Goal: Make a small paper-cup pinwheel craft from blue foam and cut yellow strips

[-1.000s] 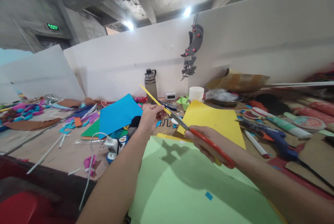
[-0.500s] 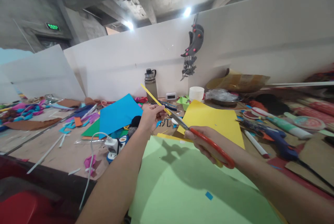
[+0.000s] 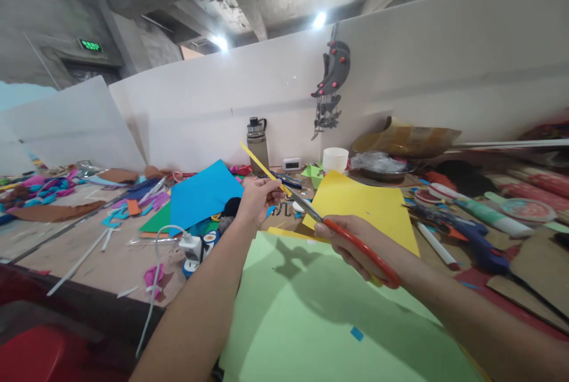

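Note:
A thin yellow strip (image 3: 258,161) is pinched in my left hand (image 3: 262,197), its long end pointing up and to the left. My right hand (image 3: 351,242) grips red-handled scissors (image 3: 364,251), whose blades reach to the strip beside my left fingertips. Whether the blades are parted there is too small to tell. Below both hands lies a light green sheet (image 3: 284,322) with a small blue piece (image 3: 357,333) on it. A yellow sheet (image 3: 364,198) lies behind my right hand, and a blue sheet (image 3: 202,195) is left of my left hand.
A bottle (image 3: 258,145), a small digital clock (image 3: 291,164) and white cups (image 3: 335,160) stand along the white partition. A white charger with cable (image 3: 191,247) lies left of my left forearm. At the right are a blue glue gun (image 3: 480,245) and a white marker (image 3: 438,245).
The hanging grey moon ornament has swung slightly to the right. My hands, the strip and the scissors look nearly unmoved.

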{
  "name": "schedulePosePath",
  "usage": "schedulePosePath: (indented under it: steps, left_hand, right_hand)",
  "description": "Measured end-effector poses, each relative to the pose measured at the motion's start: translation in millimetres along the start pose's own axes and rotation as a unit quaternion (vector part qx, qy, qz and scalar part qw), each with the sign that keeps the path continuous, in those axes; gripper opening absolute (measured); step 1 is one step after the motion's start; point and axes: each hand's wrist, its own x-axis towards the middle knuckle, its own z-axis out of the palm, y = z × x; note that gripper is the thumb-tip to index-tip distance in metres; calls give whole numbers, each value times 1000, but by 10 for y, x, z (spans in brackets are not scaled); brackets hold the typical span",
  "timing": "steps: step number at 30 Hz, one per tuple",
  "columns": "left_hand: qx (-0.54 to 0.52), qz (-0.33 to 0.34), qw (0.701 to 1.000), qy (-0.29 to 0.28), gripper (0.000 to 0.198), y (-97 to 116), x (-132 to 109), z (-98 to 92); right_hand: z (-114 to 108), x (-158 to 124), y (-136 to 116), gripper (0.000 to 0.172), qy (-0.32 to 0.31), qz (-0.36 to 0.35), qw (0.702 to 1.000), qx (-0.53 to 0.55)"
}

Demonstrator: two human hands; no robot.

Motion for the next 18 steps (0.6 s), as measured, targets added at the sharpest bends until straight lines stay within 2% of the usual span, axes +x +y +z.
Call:
schedulePosePath:
  steps: [7, 13, 18]
  left_hand:
    - [-11, 17, 1000, 14, 23, 25, -11, 2]
    - [-19, 15, 1000, 4, 24, 2, -43, 44]
    - [-22, 22, 999, 8, 26, -28, -70, 96]
  right_hand:
    - [-4, -1, 22, 39, 6, -8, 1000, -25]
    - [-16, 30, 67, 36, 20, -36, 996, -74]
    - [5, 32, 46, 34, 20, -44, 997, -59]
